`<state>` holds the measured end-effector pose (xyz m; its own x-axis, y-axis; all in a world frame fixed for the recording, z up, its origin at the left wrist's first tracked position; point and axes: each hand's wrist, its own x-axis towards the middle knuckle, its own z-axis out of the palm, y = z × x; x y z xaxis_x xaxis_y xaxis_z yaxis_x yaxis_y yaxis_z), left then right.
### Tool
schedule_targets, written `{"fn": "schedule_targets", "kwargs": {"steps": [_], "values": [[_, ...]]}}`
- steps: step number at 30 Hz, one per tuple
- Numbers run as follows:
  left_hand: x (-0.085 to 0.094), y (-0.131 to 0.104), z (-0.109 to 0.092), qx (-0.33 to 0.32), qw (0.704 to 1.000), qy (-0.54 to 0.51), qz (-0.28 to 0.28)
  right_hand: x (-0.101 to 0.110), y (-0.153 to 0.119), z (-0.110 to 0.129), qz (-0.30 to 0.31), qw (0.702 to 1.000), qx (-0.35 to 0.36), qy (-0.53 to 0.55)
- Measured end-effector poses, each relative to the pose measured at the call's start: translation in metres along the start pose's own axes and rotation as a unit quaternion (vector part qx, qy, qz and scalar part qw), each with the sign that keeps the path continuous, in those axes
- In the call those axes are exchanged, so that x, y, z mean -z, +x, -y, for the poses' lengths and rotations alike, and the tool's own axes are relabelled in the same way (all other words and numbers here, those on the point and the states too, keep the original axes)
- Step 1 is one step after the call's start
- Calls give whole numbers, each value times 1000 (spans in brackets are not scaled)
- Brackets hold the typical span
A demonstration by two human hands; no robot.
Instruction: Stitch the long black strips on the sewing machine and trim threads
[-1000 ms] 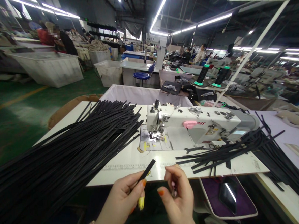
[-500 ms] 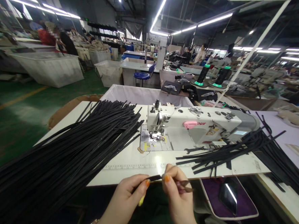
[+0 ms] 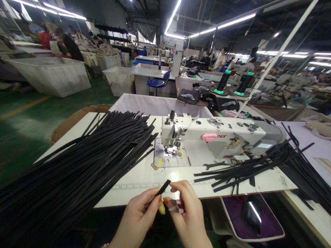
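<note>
Between thumb and fingers, my left hand [image 3: 141,212] pinches a short black strip [image 3: 163,187], whose end points up and away. Something yellow [image 3: 161,209] shows just below it. My right hand [image 3: 187,207] is curled close beside, holding a small tool with pinkish handles [image 3: 179,206], perhaps thread snips; its tip is blurred near the strip. A sewing machine [image 3: 210,132] stands on the white table [image 3: 168,175] beyond my hands. To the left lies a large heap of long black strips [image 3: 96,157]; a smaller bunch [image 3: 241,171] lies at the right.
A wrench [image 3: 215,165] lies by the machine's base. Black thread cones [image 3: 223,82] stand behind it. Below the table's right edge is a purple tray [image 3: 232,218] with a dark phone-like object. Farther off are white bins [image 3: 56,76], a blue stool [image 3: 156,83] and several people.
The black strip has tilted from nearly level to pointing upward. My right hand has opened its grasp around the strip's end and turned, with the small tool now nearer my left fingers.
</note>
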<state>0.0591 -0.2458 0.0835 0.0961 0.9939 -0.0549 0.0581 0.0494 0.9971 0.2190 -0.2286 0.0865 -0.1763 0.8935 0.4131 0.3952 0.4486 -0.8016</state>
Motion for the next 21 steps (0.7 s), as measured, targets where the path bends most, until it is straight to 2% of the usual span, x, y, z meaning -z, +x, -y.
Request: {"fn": "schedule_targets", "kwargs": {"steps": [7,11,14,17,19,21], "values": [[4,8,6,-17,1000,-9,-19,-3,-11,-6,43,999,18,19],[1,9,13,-18,999,-2,-31,-5,-15,4,15,996,53,63],[-1,8,14,-28,1000,3,-10,-13,-16,9,-2,993,63,97],[2,11,18,-62,995,72,-6,-19,-13,9,-17,978,-20,206],[9,14,24,-95,985,142,-34,-16,-12,9,-17,952,-100,290],[15,18,28,-116,972,196,-55,-8,-12,10,6,927,-147,345]]}}
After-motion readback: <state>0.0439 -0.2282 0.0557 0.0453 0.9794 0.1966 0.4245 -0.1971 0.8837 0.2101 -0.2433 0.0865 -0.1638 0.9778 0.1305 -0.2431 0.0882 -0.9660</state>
